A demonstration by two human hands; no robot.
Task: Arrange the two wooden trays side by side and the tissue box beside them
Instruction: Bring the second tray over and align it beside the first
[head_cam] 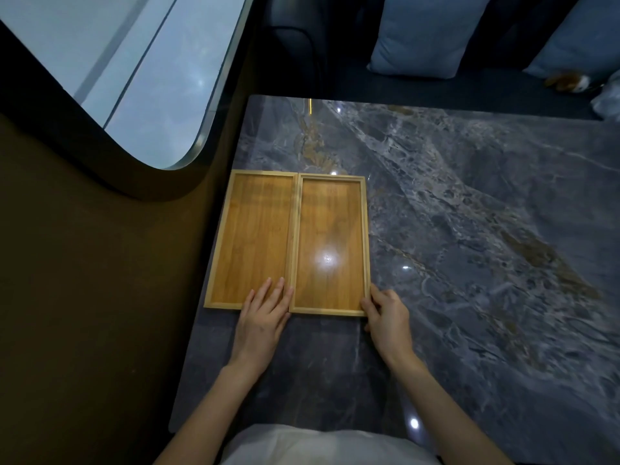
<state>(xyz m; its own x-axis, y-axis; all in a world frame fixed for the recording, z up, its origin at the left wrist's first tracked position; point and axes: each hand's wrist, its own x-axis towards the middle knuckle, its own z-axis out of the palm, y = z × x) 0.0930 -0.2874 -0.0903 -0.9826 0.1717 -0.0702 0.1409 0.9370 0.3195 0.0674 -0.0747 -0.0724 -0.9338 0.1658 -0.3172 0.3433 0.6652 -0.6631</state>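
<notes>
Marble table (469, 229): bore both trays at its left edge
Left tray (251, 236) and right tray (330, 229): long sides touching, step apparently at final squaring
Left hand (263, 317): flat, released, fingers inside left tray
Right hand (389, 317): fingers gripping right tray's near corner
Tissue box: nowhere visible; next move called for fetching it

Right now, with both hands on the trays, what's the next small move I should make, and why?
Probably nudge the right tray slightly away from you with the right hand so its ends line up with the left tray. Their long sides already meet, but the right tray sits a little nearer you. The left hand lies flat on the left tray. No tissue box is in view on the marble table.
</notes>
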